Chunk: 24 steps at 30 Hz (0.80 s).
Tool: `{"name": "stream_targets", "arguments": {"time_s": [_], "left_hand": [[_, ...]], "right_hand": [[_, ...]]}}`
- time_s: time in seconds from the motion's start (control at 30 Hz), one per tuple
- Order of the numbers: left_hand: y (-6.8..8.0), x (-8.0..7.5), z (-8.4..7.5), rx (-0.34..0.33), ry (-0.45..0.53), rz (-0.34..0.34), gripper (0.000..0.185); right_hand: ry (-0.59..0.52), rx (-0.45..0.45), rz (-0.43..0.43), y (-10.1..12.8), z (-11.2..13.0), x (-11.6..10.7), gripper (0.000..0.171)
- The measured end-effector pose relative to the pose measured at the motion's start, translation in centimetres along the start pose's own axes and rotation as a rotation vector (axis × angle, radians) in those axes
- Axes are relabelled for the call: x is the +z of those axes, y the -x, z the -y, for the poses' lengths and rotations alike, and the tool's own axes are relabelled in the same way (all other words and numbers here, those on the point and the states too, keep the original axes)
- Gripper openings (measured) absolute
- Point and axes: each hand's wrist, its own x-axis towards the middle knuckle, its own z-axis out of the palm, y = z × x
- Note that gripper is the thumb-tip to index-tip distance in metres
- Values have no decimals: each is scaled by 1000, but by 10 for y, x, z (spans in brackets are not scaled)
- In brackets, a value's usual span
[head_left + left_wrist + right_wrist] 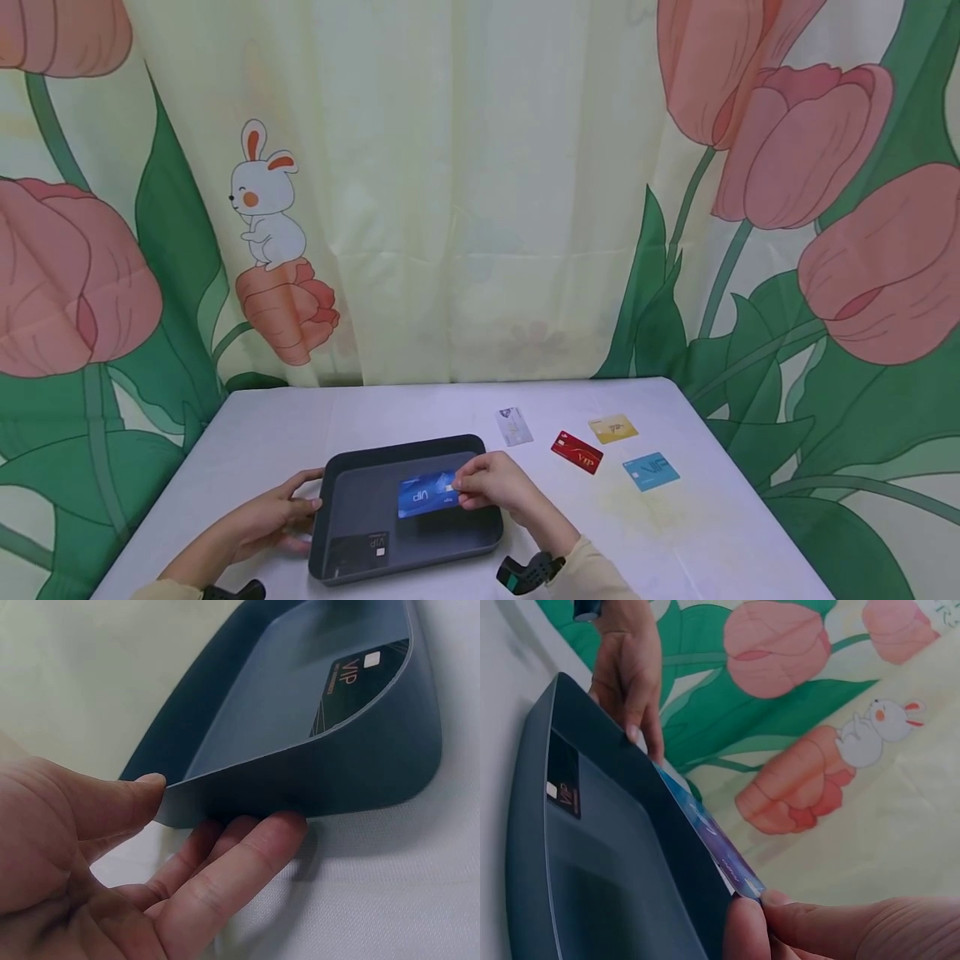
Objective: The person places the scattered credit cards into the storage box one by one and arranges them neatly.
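Observation:
My right hand pinches a blue VIP card by one end between thumb and fingers. It holds the card above a dark grey tray; in the right wrist view the card appears tilted, nearly edge-on. At the tray's left end, my left hand grips the wall, its thumb on the rim and its fingers lower, against the outer side and underside. A black VIP card lies inside the tray, in the near left corner.
Right of the tray on the white-covered table lie a silvery-white card, a red VIP card, a gold card and a light blue card. A curtain with printed tulips and a rabbit hangs behind the table.

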Motion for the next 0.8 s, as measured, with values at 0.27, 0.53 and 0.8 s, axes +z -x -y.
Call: {"name": "stream_targets", "arguments": {"time_s": [0.27, 0.53, 0.8], "left_hand": [[1, 0, 0, -2, 2, 7, 72], [0, 0, 0, -11, -8, -15, 71], [-1, 0, 0, -18, -5, -14, 70]], "right_hand": [[-4, 4, -2, -1, 4, 5, 12], [4, -3, -5, -2, 6, 8, 13], [-20, -6, 9, -4, 6, 13, 10]]}}
